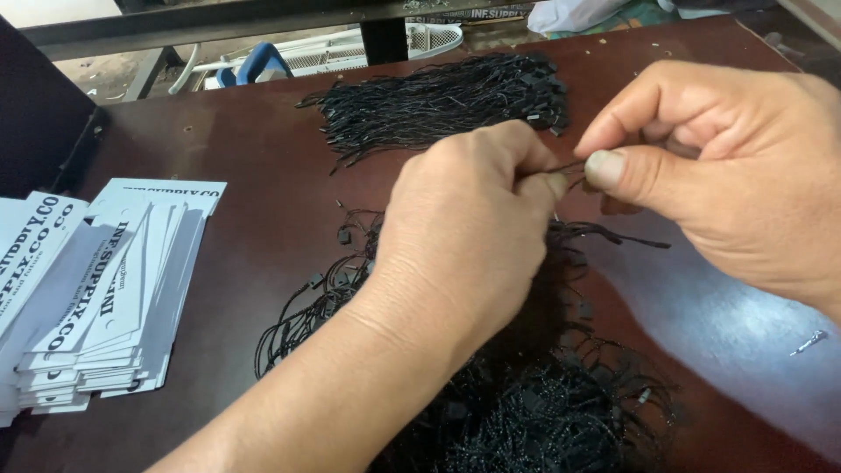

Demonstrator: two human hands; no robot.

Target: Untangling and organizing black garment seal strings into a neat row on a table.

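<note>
Left hand [464,228] and right hand [718,166], each grip pinched shut on thin black looped string [569,168], tangled string pile [543,403] beneath

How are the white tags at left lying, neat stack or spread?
Spread. The white tags lie fanned in overlapping, slanted layers on the dark brown table, their edges not lined up.

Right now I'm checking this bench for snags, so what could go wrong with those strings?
1. The left hand and right hand pinch one thin black string above a loose tangled pile; neighbouring loops could lift along and knot.
2. The left forearm lies across that pile and might drag strings toward the white card tags.
</note>
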